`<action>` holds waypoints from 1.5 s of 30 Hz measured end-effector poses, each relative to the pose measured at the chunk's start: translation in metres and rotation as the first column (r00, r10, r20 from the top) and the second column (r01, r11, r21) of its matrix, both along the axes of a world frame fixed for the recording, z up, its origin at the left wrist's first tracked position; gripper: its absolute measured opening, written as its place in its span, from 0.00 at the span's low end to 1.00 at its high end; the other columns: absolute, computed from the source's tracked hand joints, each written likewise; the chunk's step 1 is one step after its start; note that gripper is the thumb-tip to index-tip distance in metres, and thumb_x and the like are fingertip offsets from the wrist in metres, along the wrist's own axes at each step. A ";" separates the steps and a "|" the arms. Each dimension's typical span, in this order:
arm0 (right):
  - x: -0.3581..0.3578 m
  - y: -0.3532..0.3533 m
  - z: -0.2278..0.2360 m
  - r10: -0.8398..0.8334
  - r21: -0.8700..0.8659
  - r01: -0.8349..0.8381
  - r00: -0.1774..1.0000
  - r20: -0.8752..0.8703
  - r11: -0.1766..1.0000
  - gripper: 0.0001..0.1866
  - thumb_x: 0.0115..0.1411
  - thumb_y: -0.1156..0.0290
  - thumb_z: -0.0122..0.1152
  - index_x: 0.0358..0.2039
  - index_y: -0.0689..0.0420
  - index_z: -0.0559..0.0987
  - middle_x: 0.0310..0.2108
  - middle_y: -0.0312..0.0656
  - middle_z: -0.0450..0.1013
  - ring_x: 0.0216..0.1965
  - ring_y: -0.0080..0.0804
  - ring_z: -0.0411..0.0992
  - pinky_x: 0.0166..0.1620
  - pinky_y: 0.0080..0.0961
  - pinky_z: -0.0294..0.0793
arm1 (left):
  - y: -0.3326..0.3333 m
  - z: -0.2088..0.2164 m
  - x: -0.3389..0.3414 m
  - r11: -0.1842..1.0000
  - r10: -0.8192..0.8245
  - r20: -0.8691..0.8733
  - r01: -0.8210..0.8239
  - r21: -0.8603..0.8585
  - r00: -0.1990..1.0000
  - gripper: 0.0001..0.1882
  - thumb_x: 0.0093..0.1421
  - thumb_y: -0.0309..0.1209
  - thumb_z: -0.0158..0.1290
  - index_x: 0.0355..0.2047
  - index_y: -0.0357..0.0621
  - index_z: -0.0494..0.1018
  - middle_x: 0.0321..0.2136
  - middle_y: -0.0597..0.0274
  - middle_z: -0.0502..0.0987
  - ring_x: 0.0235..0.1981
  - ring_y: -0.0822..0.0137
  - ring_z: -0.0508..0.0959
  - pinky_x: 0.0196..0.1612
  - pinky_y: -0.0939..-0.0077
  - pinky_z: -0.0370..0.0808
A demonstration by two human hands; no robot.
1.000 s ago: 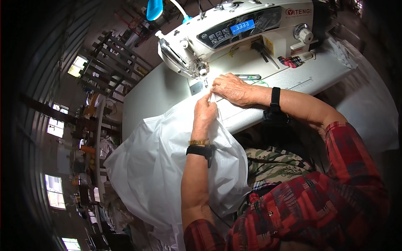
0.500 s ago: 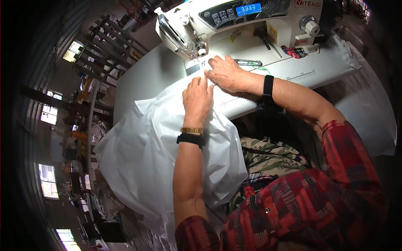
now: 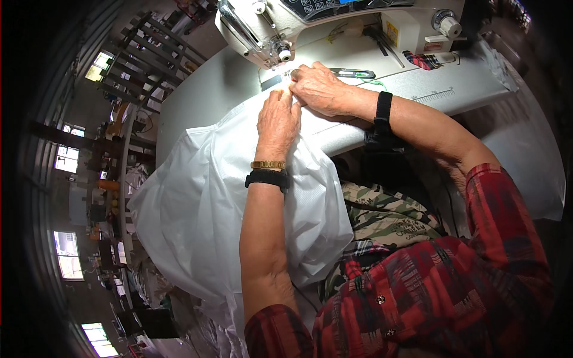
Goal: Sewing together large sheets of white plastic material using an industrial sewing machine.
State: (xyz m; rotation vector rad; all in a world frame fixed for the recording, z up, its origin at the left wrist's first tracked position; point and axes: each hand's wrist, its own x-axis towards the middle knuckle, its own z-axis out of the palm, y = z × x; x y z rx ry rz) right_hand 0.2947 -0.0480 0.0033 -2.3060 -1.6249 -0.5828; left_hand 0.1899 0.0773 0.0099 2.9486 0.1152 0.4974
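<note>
White fabric [image 3: 197, 203] pressed flat under left hand [image 3: 277, 119] and right hand [image 3: 322, 89], beside sewing machine's [image 3: 358, 24] yellow label [image 3: 391, 34]

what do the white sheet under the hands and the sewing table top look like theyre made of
White sheet: seems a thin, slightly translucent nonwoven or plastic-like fabric with a soft sheen; it crumples in sharp, light folds and hangs off the table.
Table top: looks like smooth, matte pale laminate or painted board, flat and evenly lit; the core cannot be told.

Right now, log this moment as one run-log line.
left hand: pressing white fabric flat | right hand: on fabric edge at sewing machine needle | scissors: beside right hand
</note>
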 end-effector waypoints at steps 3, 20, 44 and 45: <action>0.000 0.002 0.001 -0.011 -0.036 0.010 0.999 -0.030 0.999 0.12 0.54 0.69 0.57 0.35 0.64 0.79 0.40 0.49 0.74 0.46 0.41 0.71 0.46 0.40 0.68 | 0.002 -0.001 0.003 1.000 0.013 -0.035 -0.014 -0.017 0.999 0.20 0.63 0.37 0.49 0.51 0.39 0.73 0.52 0.46 0.71 0.54 0.49 0.72 0.57 0.60 0.69; 0.000 0.010 -0.011 -0.086 0.004 0.086 0.996 -0.026 0.996 0.10 0.54 0.69 0.53 0.30 0.60 0.80 0.39 0.45 0.74 0.45 0.40 0.69 0.43 0.43 0.65 | 0.006 -0.007 0.011 0.995 0.006 0.106 0.004 -0.097 0.994 0.13 0.61 0.34 0.51 0.37 0.35 0.73 0.37 0.43 0.74 0.41 0.45 0.76 0.46 0.55 0.73; -0.076 -0.079 0.004 0.178 0.253 -0.067 0.875 -0.450 0.965 0.10 0.61 0.65 0.55 0.37 0.57 0.75 0.34 0.44 0.73 0.41 0.39 0.72 0.51 0.39 0.66 | 0.007 0.026 -0.052 0.793 -0.069 0.110 0.121 -0.597 0.992 0.15 0.63 0.33 0.48 0.42 0.33 0.75 0.40 0.42 0.78 0.42 0.48 0.77 0.46 0.64 0.72; -0.094 -0.093 0.002 0.182 0.305 -0.096 0.947 -0.265 0.947 0.08 0.59 0.67 0.57 0.36 0.57 0.74 0.32 0.42 0.73 0.39 0.38 0.73 0.51 0.38 0.66 | -0.004 0.028 -0.076 0.782 -0.072 0.087 0.111 -0.613 0.994 0.14 0.62 0.31 0.50 0.42 0.32 0.75 0.39 0.43 0.78 0.41 0.49 0.78 0.45 0.66 0.73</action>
